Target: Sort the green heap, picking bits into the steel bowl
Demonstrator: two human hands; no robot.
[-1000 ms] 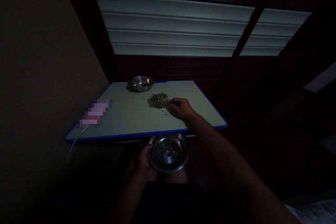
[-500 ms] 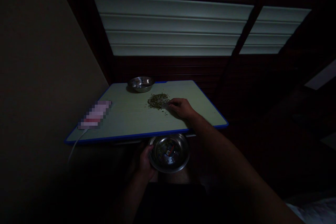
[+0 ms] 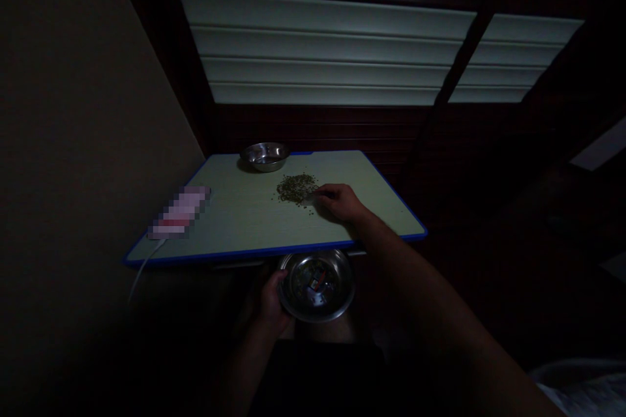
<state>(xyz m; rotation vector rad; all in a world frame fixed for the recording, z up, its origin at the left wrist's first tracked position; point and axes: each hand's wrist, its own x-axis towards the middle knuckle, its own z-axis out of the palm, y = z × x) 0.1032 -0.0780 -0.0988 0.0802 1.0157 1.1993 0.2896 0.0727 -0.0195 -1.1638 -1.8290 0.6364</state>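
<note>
My left hand (image 3: 274,300) grips the left rim of a shiny metal bowl (image 3: 342,296), thumb over the edge. The bowl is held just below the table's front edge; reflections and some small specks show inside it. On the table, a spread pile of small greenish beans or grains (image 3: 296,187) lies near the middle. At the pile's right side, my right hand (image 3: 340,202) is closed in a pinch on a small, thin, pale spoon-like tool (image 3: 310,197). The tool's tip is at the edge of the pile, and its exact shape is hard to make out in the dim light.
A second metal bowl (image 3: 265,158) stands at the back left of the pale, blue-edged table (image 3: 244,228). On the left lies a blurred pink object (image 3: 180,212) with a white cable (image 3: 141,270) hanging over the edge. Behind rises a dark wooden panel with pale slats (image 3: 317,45).
The view shifts slightly. My right hand and the tool stay at the pile's right edge, with hardly any motion visible. The bowl in my left hand keeps its place under the table edge.
</note>
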